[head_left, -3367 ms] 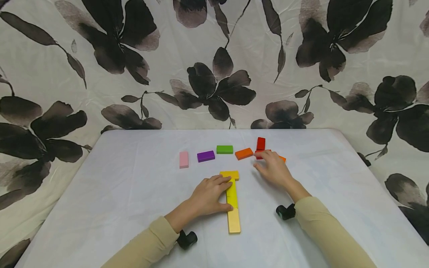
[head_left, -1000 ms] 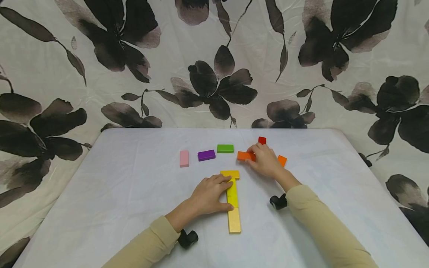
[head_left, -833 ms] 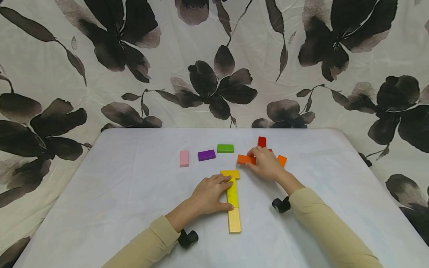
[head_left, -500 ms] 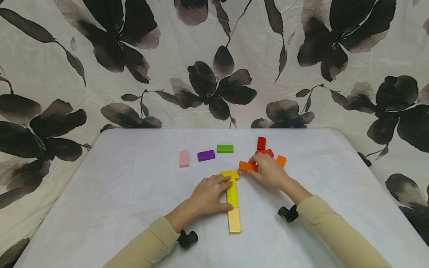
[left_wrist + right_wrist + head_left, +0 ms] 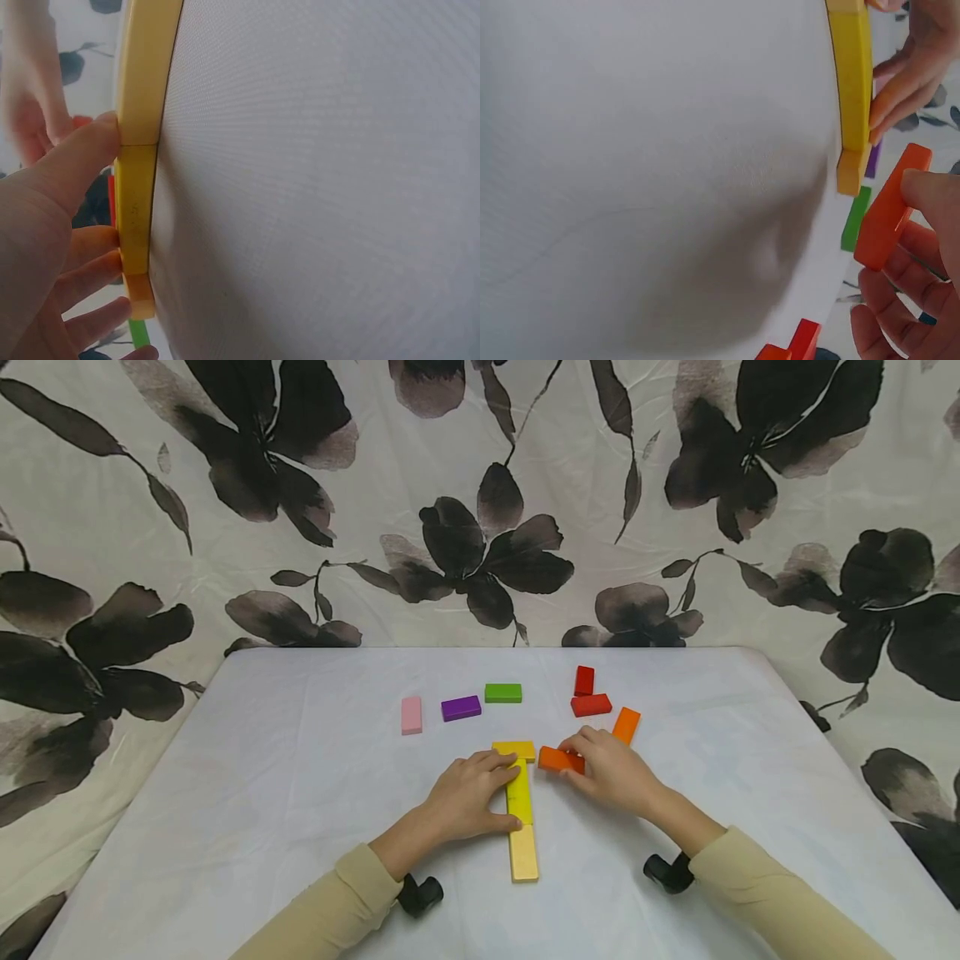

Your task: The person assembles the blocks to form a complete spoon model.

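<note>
Right hand (image 5: 618, 774): thumb and fingers pinched orange block (image 5: 558, 760), just right of yellow crosspiece block (image 5: 516, 748) | left hand (image 5: 467, 799): fingers loosely extended, rested against bright-yellow block (image 5: 519, 797) | judged: light pinch, orange block squared before contact, left hand steady seemed wisest

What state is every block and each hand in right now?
Yellow blocks: three, set in a T
Near orange block: held, seemingly raised
Far orange block: lying loose
Red blocks: two, lying close together
Green block: lying alone
Purple block: lying alone
Pink block: lying alone
Left hand: touching the yellow blocks
Right hand: pinching the near orange block
</note>
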`<action>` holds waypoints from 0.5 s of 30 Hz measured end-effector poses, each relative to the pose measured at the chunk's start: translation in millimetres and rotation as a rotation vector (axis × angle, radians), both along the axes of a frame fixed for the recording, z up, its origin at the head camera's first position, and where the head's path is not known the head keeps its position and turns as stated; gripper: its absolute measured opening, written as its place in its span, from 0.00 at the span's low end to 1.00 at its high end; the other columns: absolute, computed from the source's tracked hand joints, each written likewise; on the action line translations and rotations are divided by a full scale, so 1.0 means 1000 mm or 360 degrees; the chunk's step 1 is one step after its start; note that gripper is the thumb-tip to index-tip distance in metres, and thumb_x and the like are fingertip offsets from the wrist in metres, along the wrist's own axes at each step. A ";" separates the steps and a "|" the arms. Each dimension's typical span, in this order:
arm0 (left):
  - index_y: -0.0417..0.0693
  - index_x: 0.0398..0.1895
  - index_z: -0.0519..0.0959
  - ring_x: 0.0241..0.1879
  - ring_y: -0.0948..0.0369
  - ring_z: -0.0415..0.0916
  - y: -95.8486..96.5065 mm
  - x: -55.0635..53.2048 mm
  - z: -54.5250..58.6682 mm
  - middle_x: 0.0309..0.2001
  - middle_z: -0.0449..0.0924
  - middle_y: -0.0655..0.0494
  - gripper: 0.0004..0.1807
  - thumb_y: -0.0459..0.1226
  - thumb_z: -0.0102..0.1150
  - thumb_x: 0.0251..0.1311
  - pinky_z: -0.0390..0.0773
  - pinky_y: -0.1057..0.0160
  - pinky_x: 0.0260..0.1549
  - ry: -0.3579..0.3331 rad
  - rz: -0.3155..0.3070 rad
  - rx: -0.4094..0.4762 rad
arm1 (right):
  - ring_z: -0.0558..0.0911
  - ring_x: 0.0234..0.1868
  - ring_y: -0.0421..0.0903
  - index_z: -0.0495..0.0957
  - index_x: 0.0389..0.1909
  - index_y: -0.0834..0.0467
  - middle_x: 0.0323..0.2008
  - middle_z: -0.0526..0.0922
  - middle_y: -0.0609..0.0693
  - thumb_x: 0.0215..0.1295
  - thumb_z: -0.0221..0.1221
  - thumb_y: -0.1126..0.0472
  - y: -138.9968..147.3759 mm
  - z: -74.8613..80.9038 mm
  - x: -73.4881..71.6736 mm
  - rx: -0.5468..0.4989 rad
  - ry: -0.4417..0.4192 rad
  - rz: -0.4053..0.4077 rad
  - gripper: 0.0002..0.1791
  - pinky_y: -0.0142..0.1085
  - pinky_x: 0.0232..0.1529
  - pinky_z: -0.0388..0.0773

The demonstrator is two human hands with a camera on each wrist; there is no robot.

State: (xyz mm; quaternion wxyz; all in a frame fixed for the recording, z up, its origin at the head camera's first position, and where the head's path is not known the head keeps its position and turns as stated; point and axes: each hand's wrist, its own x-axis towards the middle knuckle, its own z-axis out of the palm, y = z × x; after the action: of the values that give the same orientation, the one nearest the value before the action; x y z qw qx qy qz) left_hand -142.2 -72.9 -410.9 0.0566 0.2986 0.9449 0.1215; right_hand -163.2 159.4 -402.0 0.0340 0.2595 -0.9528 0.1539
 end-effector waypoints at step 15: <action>0.50 0.60 0.72 0.64 0.53 0.61 0.000 0.000 -0.001 0.63 0.67 0.56 0.39 0.59 0.63 0.46 0.66 0.49 0.56 0.0010 0.0002 -0.0003 | 0.71 0.28 0.36 0.77 0.41 0.55 0.32 0.78 0.42 0.52 0.65 0.52 0.001 0.004 0.041 0.0002 -0.0196 0.0089 0.17 0.26 0.29 0.73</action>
State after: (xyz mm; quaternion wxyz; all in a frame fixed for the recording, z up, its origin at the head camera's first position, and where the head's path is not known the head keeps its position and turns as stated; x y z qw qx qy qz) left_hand -142.5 -72.9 -411.8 0.0539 0.2983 0.9454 0.1197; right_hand -122.4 160.5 -398.3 -0.0292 0.2761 -0.9455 0.1698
